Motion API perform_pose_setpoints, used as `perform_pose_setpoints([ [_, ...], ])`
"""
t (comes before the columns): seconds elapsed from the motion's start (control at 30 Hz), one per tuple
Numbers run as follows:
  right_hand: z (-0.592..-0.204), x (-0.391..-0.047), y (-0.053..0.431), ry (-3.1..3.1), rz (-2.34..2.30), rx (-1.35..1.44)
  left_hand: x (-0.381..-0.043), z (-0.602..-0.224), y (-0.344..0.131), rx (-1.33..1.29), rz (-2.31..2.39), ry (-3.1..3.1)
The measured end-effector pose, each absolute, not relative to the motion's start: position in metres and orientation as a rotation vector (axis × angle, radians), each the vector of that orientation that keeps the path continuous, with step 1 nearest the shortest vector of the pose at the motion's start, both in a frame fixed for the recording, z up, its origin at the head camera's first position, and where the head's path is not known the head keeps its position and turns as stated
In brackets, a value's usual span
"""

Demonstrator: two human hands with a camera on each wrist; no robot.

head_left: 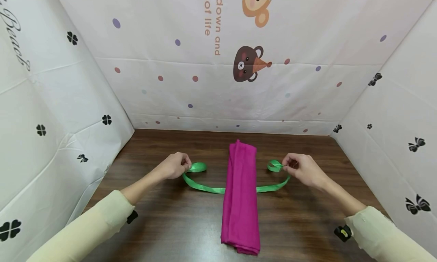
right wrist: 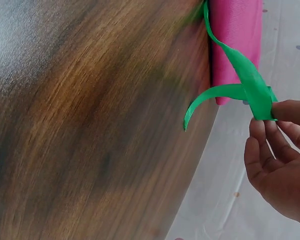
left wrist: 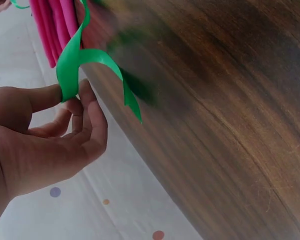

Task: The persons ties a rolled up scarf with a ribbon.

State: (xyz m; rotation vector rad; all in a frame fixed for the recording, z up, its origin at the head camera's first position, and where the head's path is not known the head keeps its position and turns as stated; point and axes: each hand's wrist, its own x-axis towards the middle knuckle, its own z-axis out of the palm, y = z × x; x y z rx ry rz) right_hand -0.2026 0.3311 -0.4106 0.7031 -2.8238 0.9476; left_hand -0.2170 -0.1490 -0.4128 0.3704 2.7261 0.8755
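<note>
A folded magenta cloth (head_left: 240, 201) lies lengthwise on the brown wooden table. Beneath it, roughly at its middle, runs a green ribbon (head_left: 205, 188) that comes out on both sides. My left hand (head_left: 172, 166) pinches the ribbon near its left end between thumb and fingers, and a short tail curls away past the fingertips. On the other side my right hand (head_left: 305, 169) pinches the ribbon near its right end, its loose tail curling toward the cloth. Both wrist views show the pinched green ribbon (left wrist: 69, 75) folded at the fingertips, with the magenta cloth (right wrist: 235, 45) behind.
The dark wooden table (head_left: 164, 224) is bounded at the back by a white printed curtain (head_left: 211, 91) with bears and dots. White patterned sheets stand at the left (head_left: 61, 102) and right (head_left: 392, 133). Small black devices sit at both wrists.
</note>
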Motion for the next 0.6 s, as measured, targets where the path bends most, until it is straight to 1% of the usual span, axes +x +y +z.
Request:
perform_pose_setpoints([
  [0.6, -0.407, -0.204, 0.318, -2.631, 1.017, 0.673, -0.223, -0.412, -0.133, 0.513, 1.157, 2.817],
])
